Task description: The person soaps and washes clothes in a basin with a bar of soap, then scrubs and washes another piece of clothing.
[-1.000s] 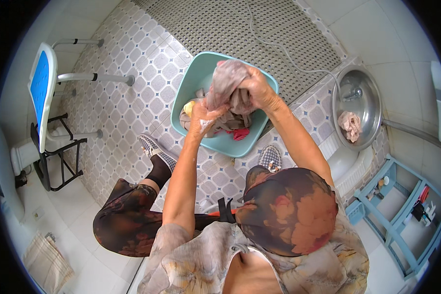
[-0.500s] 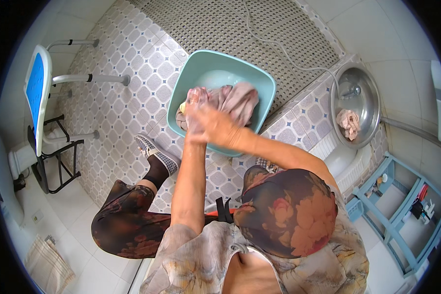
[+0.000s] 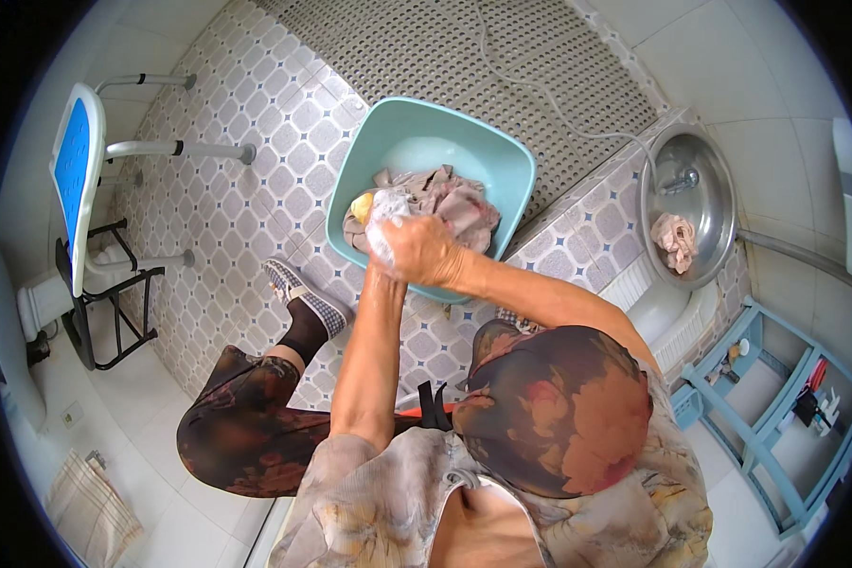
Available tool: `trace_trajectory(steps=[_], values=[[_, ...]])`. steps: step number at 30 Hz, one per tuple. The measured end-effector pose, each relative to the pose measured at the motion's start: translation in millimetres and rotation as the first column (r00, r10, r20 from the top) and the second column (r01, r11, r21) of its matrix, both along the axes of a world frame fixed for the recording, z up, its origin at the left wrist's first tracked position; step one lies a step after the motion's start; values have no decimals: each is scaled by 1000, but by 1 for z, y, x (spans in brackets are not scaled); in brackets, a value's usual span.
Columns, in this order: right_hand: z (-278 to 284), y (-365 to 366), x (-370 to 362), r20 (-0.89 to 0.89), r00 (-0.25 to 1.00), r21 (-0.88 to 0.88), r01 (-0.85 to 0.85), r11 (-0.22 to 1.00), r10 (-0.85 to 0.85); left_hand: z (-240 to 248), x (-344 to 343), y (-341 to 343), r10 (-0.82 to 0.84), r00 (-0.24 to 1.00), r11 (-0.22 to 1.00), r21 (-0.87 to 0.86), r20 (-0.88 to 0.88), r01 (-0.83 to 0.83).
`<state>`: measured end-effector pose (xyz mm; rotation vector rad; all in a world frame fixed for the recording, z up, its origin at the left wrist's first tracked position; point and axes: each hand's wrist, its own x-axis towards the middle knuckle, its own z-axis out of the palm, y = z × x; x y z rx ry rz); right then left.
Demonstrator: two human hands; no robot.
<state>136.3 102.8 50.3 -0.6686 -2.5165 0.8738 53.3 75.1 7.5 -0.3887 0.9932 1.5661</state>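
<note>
Over the near left part of a teal plastic basin (image 3: 350, 170), my two hands are pressed together. My right hand (image 3: 428, 250) is curled closed against the left, its fingers bent over a white, sudsy patch. My left hand (image 3: 385, 239) is largely covered by this white stuff, so its fingers are hidden; whether it is foam alone or a soaped cloth, I cannot tell. Just beside it is a small yellow lump (image 3: 362, 208). Wet greyish-pink clothes (image 3: 459, 210) lie bunched in the basin under and beyond my hands, with whitish water at the far side.
A steel sink (image 3: 719, 199) at the right holds a crumpled pink cloth (image 3: 673, 242). A pale hose (image 3: 540, 87) crosses the perforated mat (image 3: 417, 47). At the left stands a chair with a blue seat (image 3: 73, 170); a blue rack (image 3: 757, 426) is at the lower right.
My right hand has closed over the left, and both have drawn slightly nearer to me. White suds now show on the left hand where pinkish fingers were visible. More of the clothes is uncovered.
</note>
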Motion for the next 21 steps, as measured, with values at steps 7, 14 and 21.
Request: trace_trajectory(steps=[7, 14, 21], values=[[-76, 75, 27, 292, 918, 63, 261, 963, -268, 16, 2, 3, -122, 917, 988, -139, -381, 73], [-2, 77, 34, -29, 999, -485, -42, 874, 32, 30, -21, 11, -362, 200, 911, -301, -910, 281], [-2, 97, 29, -288, 938, -797, -124, 591, -193, 27, -10, 4, -418, 493, 834, -107, -763, 541]])
